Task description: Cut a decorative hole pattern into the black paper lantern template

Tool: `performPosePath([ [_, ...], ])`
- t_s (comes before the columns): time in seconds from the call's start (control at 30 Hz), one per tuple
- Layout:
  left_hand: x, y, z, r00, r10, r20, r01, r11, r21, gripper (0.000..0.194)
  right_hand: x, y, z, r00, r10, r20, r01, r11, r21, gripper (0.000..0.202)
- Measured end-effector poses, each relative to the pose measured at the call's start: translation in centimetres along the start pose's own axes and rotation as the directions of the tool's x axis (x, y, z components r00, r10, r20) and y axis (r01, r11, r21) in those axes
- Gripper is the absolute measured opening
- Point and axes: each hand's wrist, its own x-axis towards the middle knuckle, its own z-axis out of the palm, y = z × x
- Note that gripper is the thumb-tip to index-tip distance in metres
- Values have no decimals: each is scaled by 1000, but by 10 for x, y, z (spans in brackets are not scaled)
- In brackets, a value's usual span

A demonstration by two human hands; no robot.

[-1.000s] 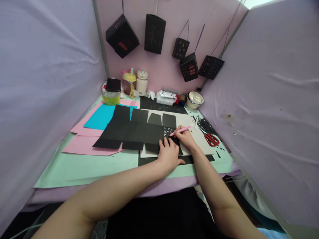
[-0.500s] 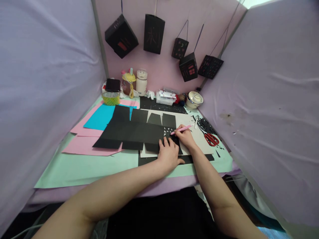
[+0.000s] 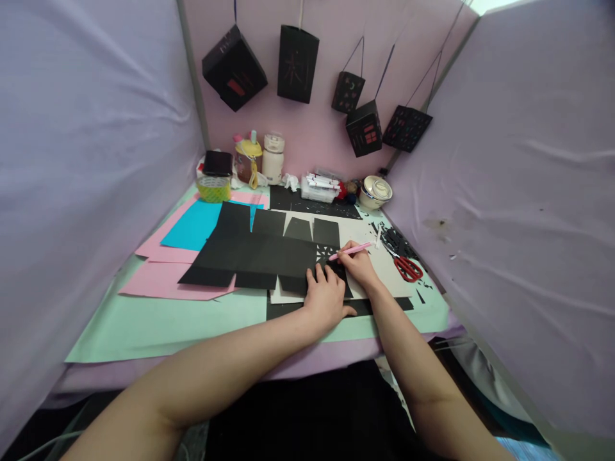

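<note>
A large black card (image 3: 262, 253) with slits and flaps along its long edges lies flat, partly over a white board (image 3: 388, 272). Near its right end is a patch of small triangular cut-outs (image 3: 325, 252). Just below these, my left hand (image 3: 325, 296) rests on the card, fingers spread, pressing it down. My right hand (image 3: 356, 264) pinches a slim pink craft knife (image 3: 354, 249), its tip touching or just over the card beside the cut-outs. The blade itself is too small to make out.
Red-handled scissors (image 3: 408, 269) and black paper scraps (image 3: 396, 242) lie on the right. Blue paper (image 3: 189, 225) and pink paper (image 3: 168, 280) are at left. Along the back stand a lidded bowl (image 3: 375, 192), a plastic box (image 3: 319, 187) and bottles. Black paper lanterns (image 3: 298, 64) hang above.
</note>
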Motion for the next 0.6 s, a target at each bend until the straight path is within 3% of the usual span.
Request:
performPosePath([
  [0.6,0,0,-1,1000,3,-7,-3,1000,23,87,3,12,2,996,-31,78,28,999,41,7],
])
